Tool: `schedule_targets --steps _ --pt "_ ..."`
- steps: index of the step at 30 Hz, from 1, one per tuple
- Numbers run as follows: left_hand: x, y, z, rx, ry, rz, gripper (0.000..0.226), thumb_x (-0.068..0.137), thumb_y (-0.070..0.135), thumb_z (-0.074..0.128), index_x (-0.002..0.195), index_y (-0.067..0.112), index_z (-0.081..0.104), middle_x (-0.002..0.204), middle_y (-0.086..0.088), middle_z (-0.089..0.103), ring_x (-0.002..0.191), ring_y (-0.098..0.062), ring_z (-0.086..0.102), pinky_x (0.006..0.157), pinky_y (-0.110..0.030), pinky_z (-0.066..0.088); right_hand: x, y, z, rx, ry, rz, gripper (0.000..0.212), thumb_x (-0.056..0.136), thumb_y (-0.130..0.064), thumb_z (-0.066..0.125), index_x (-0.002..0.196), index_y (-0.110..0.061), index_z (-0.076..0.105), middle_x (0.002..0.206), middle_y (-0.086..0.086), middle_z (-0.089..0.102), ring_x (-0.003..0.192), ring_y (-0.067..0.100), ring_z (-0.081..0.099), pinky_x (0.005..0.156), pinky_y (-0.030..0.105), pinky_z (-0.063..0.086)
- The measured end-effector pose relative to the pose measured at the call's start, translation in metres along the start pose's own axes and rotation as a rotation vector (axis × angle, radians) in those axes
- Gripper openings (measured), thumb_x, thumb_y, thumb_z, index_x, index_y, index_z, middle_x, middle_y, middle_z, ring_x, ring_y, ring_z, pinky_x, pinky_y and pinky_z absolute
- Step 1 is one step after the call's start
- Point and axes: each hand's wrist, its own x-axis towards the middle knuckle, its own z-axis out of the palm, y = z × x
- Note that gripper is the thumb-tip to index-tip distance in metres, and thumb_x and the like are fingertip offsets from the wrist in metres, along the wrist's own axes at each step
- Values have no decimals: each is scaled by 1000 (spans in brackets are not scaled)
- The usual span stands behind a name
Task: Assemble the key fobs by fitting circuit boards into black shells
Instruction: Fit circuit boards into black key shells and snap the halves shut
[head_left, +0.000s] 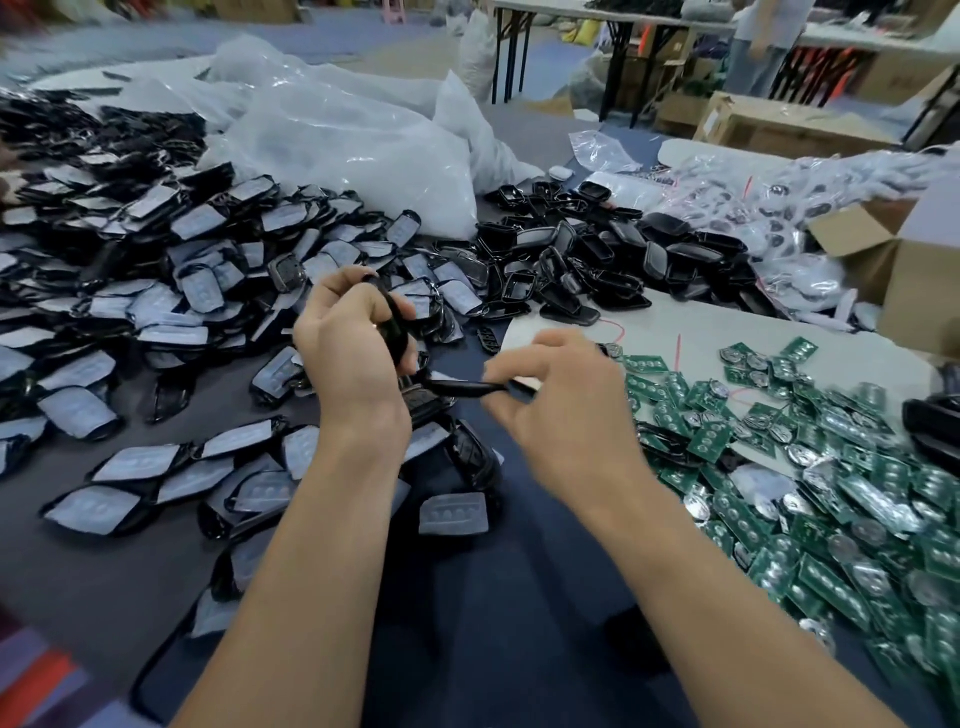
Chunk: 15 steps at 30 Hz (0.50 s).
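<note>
My left hand grips a black key fob shell edge-on above the dark cloth. My right hand, blurred, pinches a second flat black shell piece that points toward the left hand, the two pieces nearly touching. Green circuit boards with round silver cells lie heaped at the right. Empty black shells are piled behind the hands. A large heap of fobs with pale film-covered faces fills the left side.
Big clear plastic bags lie at the back. Small bags of parts and an open cardboard box sit at the far right. Folding tables, cartons and a standing person are in the background.
</note>
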Motion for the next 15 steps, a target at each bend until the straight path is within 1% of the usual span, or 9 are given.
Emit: schedule_targets --steps 1,2,4,6,8,10,11,13,15 --pt "-2 -2 2 46 -42 -10 28 81 -8 40 89 13 56 58 -4 61 41 -19 39 39 -24 31 -4 7 -11 -15 74 -12 20 77 -11 86 84 -29 83 96 -4 60 94 20 59 83 27 45" --pt "-4 -4 5 103 -93 -24 28 81 -8 41 90 13 56 58 -5 61 40 -19 38 39 -23 31 -9 14 -22 -30 147 -38 21 74 -9 88 84 -28 84 94 -7 62 94 18 58 84 30 47" --pt "-11 -12 13 234 -234 -79 29 81 -7 43 94 12 59 60 -6 62 39 -20 36 37 -23 29 -22 29 -46 -66 279 -143 22 70 -5 91 82 -22 84 91 -16 69 91 12 54 81 45 53" --pt "-21 -20 18 349 -391 -156 33 73 -1 47 97 10 67 57 -7 59 42 -19 36 38 -23 30 -36 42 -59 -93 350 -258 21 69 -3 92 83 -16 84 91 -20 68 91 9 52 75 51 55" --pt "-36 -31 27 432 -540 -227 39 62 8 49 91 11 75 53 -8 54 44 -17 39 41 -23 32 -49 55 -70 -105 383 -298 16 73 -6 91 85 -13 83 95 -18 67 95 8 50 74 53 54" --pt "-50 -40 36 514 -672 -279 29 64 18 54 79 16 78 49 -5 50 44 -16 39 40 -23 31 -57 65 -79 -97 396 -314 9 79 -15 83 87 -13 83 98 -18 68 99 7 49 74 54 53" --pt "-55 -43 39 554 -732 -314 23 67 25 58 75 15 77 49 -4 49 43 -15 39 40 -23 31 -58 69 -82 -101 404 -323 10 81 -19 80 88 -13 83 98 -18 67 100 8 48 74 55 53" --pt "-60 -48 42 613 -840 -376 30 72 39 66 74 9 69 50 -3 49 44 -16 38 40 -24 31 -58 73 -87 -128 422 -342 12 83 -20 75 88 -13 84 98 -19 66 101 8 48 75 55 53" --pt "-62 -50 42 632 -939 -371 33 80 43 70 68 13 61 51 -6 50 45 -17 38 42 -25 31 -58 76 -88 -171 441 -361 12 83 -20 75 87 -12 84 95 -18 68 100 12 52 78 55 52"
